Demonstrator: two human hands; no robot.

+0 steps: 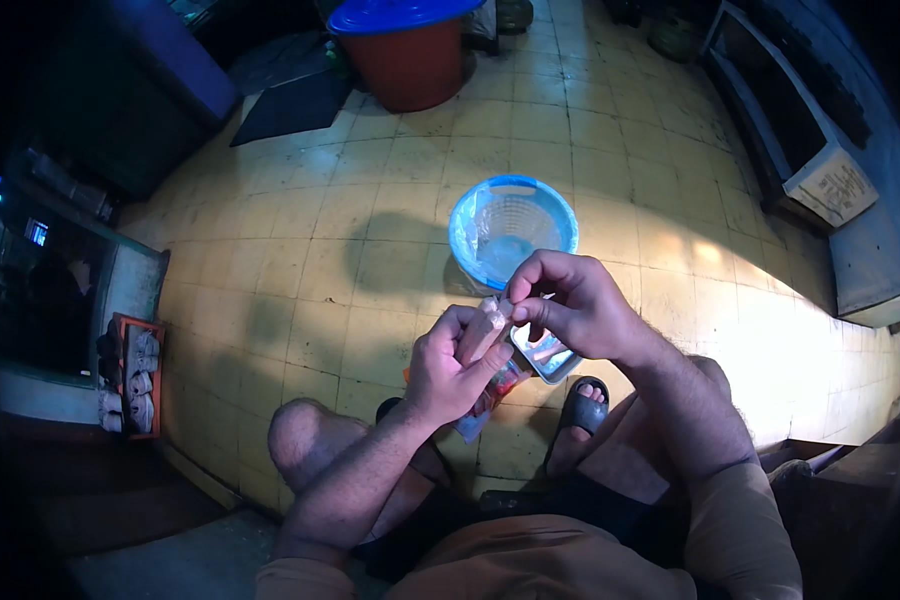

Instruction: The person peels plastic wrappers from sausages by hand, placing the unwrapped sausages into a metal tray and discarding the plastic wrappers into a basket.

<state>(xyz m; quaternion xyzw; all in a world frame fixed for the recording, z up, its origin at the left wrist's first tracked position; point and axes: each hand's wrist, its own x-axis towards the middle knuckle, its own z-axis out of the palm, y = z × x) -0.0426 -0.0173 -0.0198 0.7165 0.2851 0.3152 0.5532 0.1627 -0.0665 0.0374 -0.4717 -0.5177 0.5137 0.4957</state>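
Observation:
My left hand [443, 372] is closed around pinkish-tan, bar-shaped pieces [483, 335] that stick up between thumb and fingers; their exact kind is unclear. Against their upper end, my right hand [573, 303] makes a pinch with thumb and forefinger. What little thing sits in that pinch is too small to make out. Below the right hand lies a small tray [558, 372] with light pieces in it, partly covered by the hand. A plastic bag [472, 424] with something red inside shows beneath the left hand.
A blue plastic basket [459, 232] with a clear bag lining stands just beyond my hands. Farther off are a reddish tub [406, 75] with a blue lid and a dark mat [288, 108]. A shoe rack [157, 378] stands at left. My sandalled foot [583, 408] is beside the tray.

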